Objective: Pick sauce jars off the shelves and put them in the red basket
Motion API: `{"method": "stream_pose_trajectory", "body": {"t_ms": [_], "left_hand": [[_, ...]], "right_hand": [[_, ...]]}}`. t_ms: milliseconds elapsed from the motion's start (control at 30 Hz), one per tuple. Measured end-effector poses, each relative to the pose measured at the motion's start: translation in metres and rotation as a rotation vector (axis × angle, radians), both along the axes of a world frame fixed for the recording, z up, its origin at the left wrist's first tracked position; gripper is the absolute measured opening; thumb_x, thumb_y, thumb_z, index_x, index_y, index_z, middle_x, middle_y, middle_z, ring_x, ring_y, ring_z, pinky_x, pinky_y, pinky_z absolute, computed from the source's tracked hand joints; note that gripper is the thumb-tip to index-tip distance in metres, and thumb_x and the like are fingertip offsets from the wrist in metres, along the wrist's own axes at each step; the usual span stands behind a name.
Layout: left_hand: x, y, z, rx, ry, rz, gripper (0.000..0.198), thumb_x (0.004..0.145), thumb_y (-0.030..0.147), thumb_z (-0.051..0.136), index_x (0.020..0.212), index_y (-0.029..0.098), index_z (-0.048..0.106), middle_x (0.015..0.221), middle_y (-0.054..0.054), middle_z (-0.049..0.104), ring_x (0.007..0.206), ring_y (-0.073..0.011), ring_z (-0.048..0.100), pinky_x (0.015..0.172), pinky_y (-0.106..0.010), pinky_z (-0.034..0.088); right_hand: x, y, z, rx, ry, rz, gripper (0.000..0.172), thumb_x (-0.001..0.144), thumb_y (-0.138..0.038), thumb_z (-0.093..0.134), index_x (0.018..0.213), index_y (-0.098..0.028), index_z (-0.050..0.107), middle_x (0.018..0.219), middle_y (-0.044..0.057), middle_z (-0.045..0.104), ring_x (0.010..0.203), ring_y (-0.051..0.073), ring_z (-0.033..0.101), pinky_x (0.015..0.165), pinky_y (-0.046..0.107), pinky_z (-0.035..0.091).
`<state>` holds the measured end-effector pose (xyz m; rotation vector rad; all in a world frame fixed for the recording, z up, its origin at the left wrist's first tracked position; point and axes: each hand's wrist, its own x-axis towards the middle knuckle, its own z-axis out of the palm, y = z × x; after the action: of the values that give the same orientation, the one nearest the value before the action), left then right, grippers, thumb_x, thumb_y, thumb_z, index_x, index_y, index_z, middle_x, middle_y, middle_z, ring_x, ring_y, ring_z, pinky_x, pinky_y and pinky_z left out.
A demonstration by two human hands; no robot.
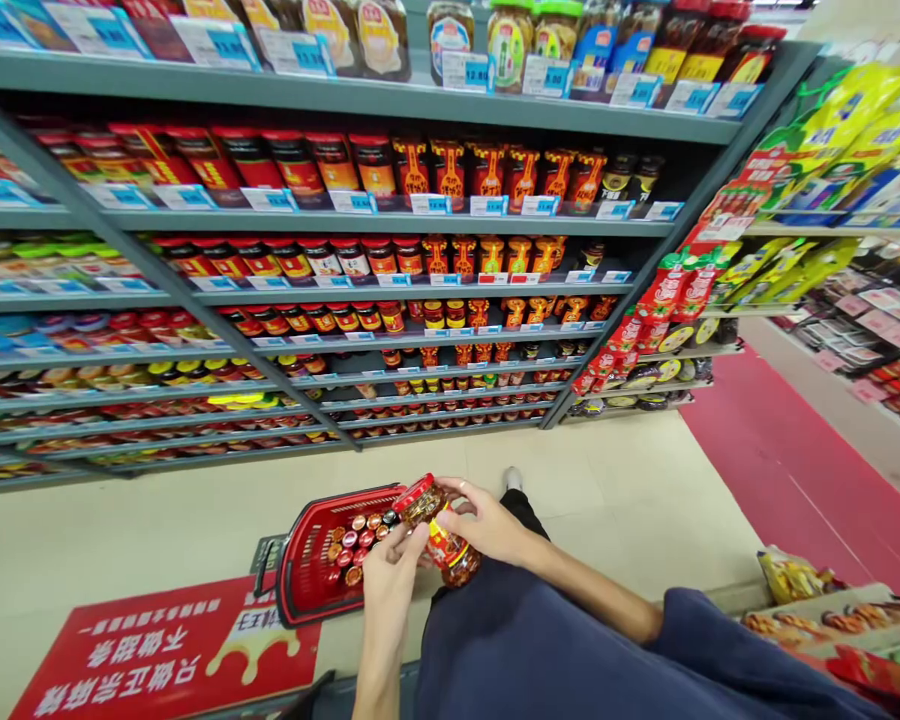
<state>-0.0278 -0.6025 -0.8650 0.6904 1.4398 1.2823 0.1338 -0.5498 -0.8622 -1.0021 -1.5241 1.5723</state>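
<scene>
A glass jar of chili sauce point(448, 545) with a red lid and a red-and-yellow label is tilted between my two hands, in front of my body. My left hand point(396, 565) has its fingers and thumb against the jar's left side, just under the lid. On the other side, my right hand point(487, 522) wraps around the jar, thumb across the label. Just left of the jar is a red shopping basket point(311, 535) with several lidded jars point(356, 545) standing inside it. The jar and my left hand cover part of the basket's right end.
Shelves point(390, 225) packed with sauce jars and price tags run across the front. Hanging snack packets point(675, 285) line the shelf's right end. A red floor sign point(135, 650) lies at lower left. Packaged food point(817, 610) sits on a low display at lower right.
</scene>
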Motion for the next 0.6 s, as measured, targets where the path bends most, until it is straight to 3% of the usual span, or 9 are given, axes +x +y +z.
{"method": "stream_pose_trajectory", "body": {"t_ms": [367,600], "left_hand": [[0.0049,-0.0018,-0.0014,-0.027,-0.012,-0.026,0.068,0.066,0.057,0.089,0.110,0.007,0.078,0.082,-0.011,0.080,0.057,-0.0140,0.065,0.053,-0.022,0.053],[0.0036,-0.0019,0.0043,-0.007,0.007,-0.028,0.067,0.066,0.057,0.088,0.109,0.006,0.078,0.080,-0.011,0.080,0.056,-0.0145,0.065,0.053,-0.022,0.053]], "right_hand": [[0.0066,-0.0040,-0.0072,-0.061,-0.004,0.000,0.057,0.092,-0.042,0.069,0.145,-0.024,0.055,0.139,0.007,0.065,0.104,0.017,0.067,0.097,0.036,0.054],[0.0042,-0.0023,-0.0048,-0.045,0.001,0.014,0.057,0.092,-0.042,0.068,0.144,-0.022,0.055,0.136,0.007,0.067,0.105,0.018,0.067,0.097,0.036,0.053]]}}
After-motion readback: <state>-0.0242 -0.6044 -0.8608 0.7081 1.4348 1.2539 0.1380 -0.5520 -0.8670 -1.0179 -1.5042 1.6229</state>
